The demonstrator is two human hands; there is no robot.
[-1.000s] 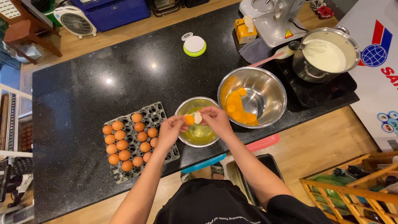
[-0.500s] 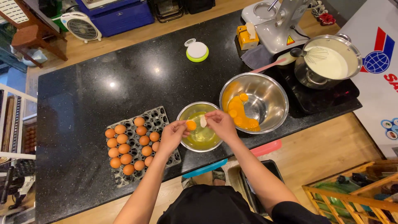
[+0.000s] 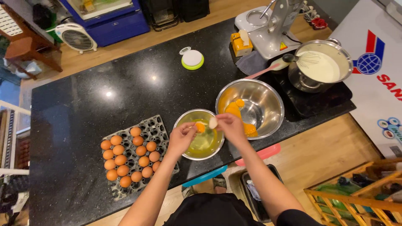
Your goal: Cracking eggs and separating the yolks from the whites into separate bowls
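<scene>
My left hand (image 3: 182, 138) holds an eggshell half with a yolk (image 3: 200, 127) in it over a small steel bowl (image 3: 200, 134) of egg whites. My right hand (image 3: 229, 127) holds the other, empty shell half (image 3: 213, 122) just beside it, above the same bowl. A larger steel bowl (image 3: 250, 108) with several yolks stands to the right. A grey egg tray (image 3: 135, 157) with several brown eggs lies to the left on the black countertop (image 3: 96, 104).
A pot (image 3: 320, 66) of white cream with a whisk sits on a black cooktop at the right. A stand mixer (image 3: 274, 27), a yellow box (image 3: 239, 44) and a round green-rimmed timer (image 3: 192, 59) stand at the back. A wooden crate (image 3: 356, 201) is on the floor at lower right.
The view has shifted slightly. Both hands stay over the small bowl, with the shell halves held close together and the yolk in the left half.
</scene>
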